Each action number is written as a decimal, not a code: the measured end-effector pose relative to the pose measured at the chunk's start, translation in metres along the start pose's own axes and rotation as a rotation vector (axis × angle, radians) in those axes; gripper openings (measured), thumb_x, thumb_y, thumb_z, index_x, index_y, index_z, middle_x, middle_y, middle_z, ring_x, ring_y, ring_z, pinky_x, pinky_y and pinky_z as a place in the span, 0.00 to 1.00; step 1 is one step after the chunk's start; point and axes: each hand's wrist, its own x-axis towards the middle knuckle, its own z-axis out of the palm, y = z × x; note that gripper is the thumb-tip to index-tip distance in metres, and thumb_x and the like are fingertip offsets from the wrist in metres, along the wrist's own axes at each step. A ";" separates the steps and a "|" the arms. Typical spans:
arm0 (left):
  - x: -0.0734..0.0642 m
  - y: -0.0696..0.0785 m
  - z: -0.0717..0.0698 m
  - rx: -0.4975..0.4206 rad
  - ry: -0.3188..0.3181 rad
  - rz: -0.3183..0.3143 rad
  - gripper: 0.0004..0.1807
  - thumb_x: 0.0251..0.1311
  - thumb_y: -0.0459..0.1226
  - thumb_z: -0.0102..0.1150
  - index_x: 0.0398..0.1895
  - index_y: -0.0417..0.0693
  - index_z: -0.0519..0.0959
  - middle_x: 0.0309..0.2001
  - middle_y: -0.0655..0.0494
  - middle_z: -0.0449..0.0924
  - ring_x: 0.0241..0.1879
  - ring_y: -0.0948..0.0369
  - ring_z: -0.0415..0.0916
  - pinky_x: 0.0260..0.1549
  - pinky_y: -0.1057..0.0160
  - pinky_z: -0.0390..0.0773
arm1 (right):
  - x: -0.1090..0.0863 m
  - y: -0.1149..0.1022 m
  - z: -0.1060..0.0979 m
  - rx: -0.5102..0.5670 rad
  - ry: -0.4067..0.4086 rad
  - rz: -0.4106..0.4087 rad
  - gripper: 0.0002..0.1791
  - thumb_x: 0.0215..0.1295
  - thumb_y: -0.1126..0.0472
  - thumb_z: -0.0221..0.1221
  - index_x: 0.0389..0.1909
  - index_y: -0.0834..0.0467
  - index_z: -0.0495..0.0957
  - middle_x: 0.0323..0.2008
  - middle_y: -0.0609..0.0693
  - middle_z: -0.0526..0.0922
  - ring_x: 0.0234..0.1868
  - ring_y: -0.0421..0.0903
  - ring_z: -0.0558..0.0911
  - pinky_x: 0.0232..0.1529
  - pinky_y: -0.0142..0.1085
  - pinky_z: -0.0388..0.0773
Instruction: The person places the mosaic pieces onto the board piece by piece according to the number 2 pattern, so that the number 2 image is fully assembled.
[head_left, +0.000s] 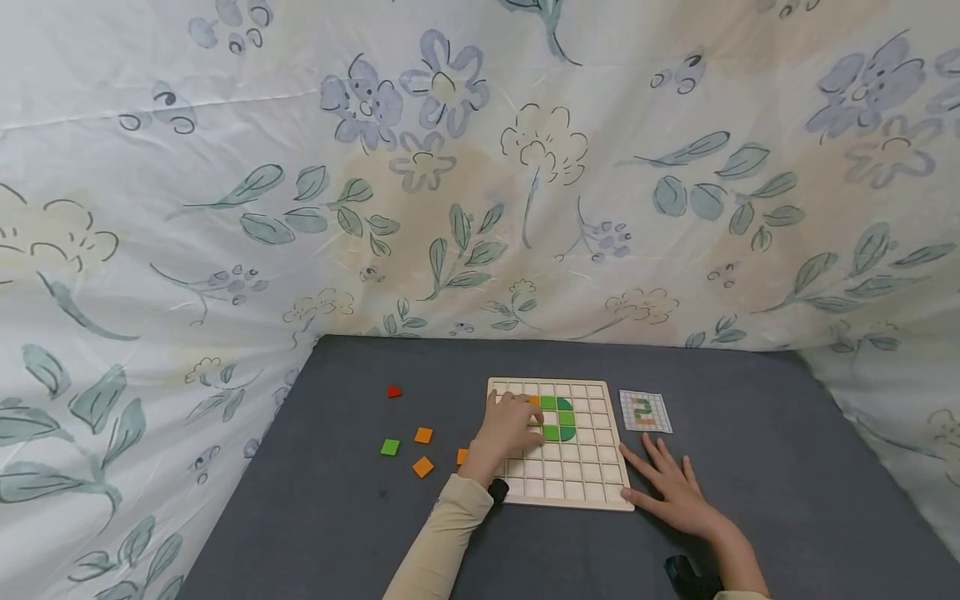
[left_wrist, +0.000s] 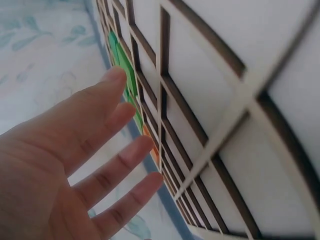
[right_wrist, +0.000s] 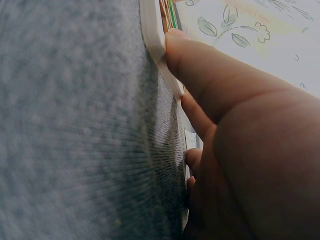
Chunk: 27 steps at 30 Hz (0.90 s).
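Observation:
A pale wooden grid board (head_left: 592, 477) lies flat on the table. In its upper part sit several bright green square tiles (head_left: 567, 418), dark green rounded pieces (head_left: 567, 433) and an orange tile (head_left: 533, 400). Over the board's left side is my left hand (head_left: 508, 425), its fingertips close to the green pieces. The left wrist view shows its fingers extended and apart, with the thumb tip by a green piece (left_wrist: 126, 72); no piece shows in its grasp. My right hand (head_left: 678, 498) spreads its fingers at the board's right edge, the thumb touching the rim (right_wrist: 155, 42).
Left of the board lie a red piece (head_left: 393, 392), a green square (head_left: 390, 447) and orange squares (head_left: 423, 435), one partly behind the left forearm. A small pattern card (head_left: 654, 402) lies to the board's right. Floral cloth (head_left: 480, 192) hangs behind the grey table (head_left: 337, 517).

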 end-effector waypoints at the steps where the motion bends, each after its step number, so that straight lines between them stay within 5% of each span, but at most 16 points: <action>1: -0.001 -0.001 -0.001 -0.011 0.003 0.001 0.12 0.48 0.51 0.67 0.37 0.63 0.84 0.47 0.60 0.79 0.49 0.54 0.71 0.62 0.37 0.55 | 0.000 0.001 0.000 0.001 -0.002 0.004 0.36 0.61 0.47 0.58 0.69 0.52 0.59 0.70 0.69 0.45 0.68 0.73 0.40 0.58 0.71 0.25; 6: -0.004 -0.011 -0.003 -0.024 0.026 0.004 0.12 0.49 0.51 0.66 0.38 0.63 0.84 0.42 0.62 0.79 0.46 0.56 0.72 0.62 0.37 0.54 | 0.000 0.003 0.000 0.011 -0.008 0.016 0.37 0.61 0.47 0.58 0.69 0.53 0.59 0.70 0.68 0.44 0.68 0.72 0.39 0.59 0.70 0.24; 18: -0.027 -0.045 -0.013 -0.104 0.057 -0.052 0.13 0.50 0.48 0.66 0.39 0.59 0.84 0.46 0.57 0.78 0.50 0.50 0.71 0.63 0.36 0.52 | 0.001 0.003 0.000 0.028 -0.021 0.008 0.37 0.61 0.47 0.57 0.69 0.54 0.58 0.70 0.68 0.43 0.69 0.71 0.38 0.59 0.70 0.23; 27: -0.035 -0.076 -0.016 -0.070 0.099 -0.096 0.14 0.48 0.48 0.68 0.39 0.59 0.83 0.45 0.54 0.78 0.50 0.49 0.71 0.62 0.35 0.53 | 0.001 0.001 -0.001 0.011 -0.009 0.001 0.36 0.61 0.48 0.57 0.69 0.53 0.59 0.70 0.69 0.44 0.68 0.72 0.39 0.58 0.72 0.26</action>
